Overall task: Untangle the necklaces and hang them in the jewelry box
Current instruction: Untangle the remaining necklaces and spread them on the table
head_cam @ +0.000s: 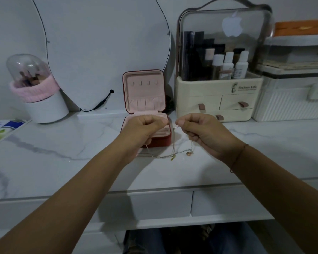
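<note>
Pinching necklaces [173,155] | left hand [145,126], right hand [202,130]: each grip closed on fine chain | judged light, limp, slippery, kink-prone | best held near clasps | jewelry box [144,77] open, far.

The left forearm [75,189] and right forearm [275,182] are bare. A thin reddish-brown thread bracelet [239,156] circles the wrist behind the right hand [204,132], one short loose end hanging. Dark blue jeans [235,241] cover the legs.
</note>
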The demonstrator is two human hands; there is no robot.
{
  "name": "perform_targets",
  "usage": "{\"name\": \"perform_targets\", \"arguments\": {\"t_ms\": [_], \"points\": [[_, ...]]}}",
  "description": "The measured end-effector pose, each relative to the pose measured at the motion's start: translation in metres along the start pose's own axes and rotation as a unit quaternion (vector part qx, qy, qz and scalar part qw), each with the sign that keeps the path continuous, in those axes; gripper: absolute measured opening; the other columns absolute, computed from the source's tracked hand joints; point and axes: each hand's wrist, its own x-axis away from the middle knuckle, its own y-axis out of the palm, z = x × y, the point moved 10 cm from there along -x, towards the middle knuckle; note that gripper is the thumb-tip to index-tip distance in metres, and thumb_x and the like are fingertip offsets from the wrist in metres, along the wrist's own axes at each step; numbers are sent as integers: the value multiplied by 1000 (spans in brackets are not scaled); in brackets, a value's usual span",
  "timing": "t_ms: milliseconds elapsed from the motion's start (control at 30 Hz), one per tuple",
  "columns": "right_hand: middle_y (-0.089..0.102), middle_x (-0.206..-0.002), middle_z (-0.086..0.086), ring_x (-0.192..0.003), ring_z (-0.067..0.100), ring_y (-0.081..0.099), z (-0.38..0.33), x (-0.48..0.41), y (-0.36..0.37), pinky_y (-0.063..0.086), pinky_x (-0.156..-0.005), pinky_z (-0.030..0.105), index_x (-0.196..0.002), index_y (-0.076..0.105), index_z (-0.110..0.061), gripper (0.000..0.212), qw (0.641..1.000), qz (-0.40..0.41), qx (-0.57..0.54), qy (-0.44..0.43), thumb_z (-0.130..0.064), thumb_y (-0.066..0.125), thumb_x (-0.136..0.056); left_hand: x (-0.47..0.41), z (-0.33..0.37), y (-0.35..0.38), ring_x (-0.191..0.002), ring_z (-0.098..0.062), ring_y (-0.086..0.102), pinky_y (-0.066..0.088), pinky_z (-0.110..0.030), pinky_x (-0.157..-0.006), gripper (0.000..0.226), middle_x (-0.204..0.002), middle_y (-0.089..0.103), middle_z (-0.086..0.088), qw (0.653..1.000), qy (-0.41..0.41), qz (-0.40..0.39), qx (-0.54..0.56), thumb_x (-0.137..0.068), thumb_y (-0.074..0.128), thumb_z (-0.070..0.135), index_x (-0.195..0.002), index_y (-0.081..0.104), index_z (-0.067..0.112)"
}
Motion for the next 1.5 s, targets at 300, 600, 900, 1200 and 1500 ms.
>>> {"name": "perform_targets", "arguments": {"t_ms": [300, 600, 900, 1200, 1500], "points": [[62, -64, -5, -54, -1, 49, -21, 3, -1, 36, -53, 13, -92, 67, -16, 16, 999, 6, 29, -37, -5, 56, -92, 3, 7, 1, -63, 0, 62, 43, -11, -54, 13, -65, 69, 14, 999, 16, 27, -33, -80, 73, 28, -90, 76, 21], [63, -66, -4, -58, 1, 51, -31, 9, 5, 36, -55, 14, -94, 66, -16, 19, 998, -5, 8, -59, -2, 53, -93, 5, 16, 8, -90, -23, 67, 51, -34, -78, 4, -87, 74, -5, 997, 50, 37, -47, -78, 75, 27, -80, 77, 24], [62, -68, 0, -55, -1, 49, -34, 11, 4, 36, -52, 13, -95, 66, -14, 18, 998, -9, 6, -61, -1, 52, -93, 7, 19, 14, -93, -15, 66, 52, -40, -93, 2, -88, 74, 3, 996, 64, 18, -68, -77, 76, 24, -78, 76, 26], [63, -68, 1, -58, 4, 48, -29, 12, -6, 35, -54, 16, -93, 66, -14, 18, 998, 33, -5, -60, -1, 56, -91, 6, 17, 14, -65, -22, 41, 38, -33, -72, 18, -61, 45, -17, 994, 89, 8, -70, -84, 70, 17, -68, 74, 25], [67, -71, -10, -61, -3, 54, -11, 14, 6, 41, -65, 21, -91, 70, -18, 11, 997, 9, 75, -18, -10, 62, -89, 4, 9, 14, -45, 4, 46, 35, -10, -46, 22, -49, 54, 19, 996, 68, 7, -54, -92, 53, 8, -77, 64, 18]]}}
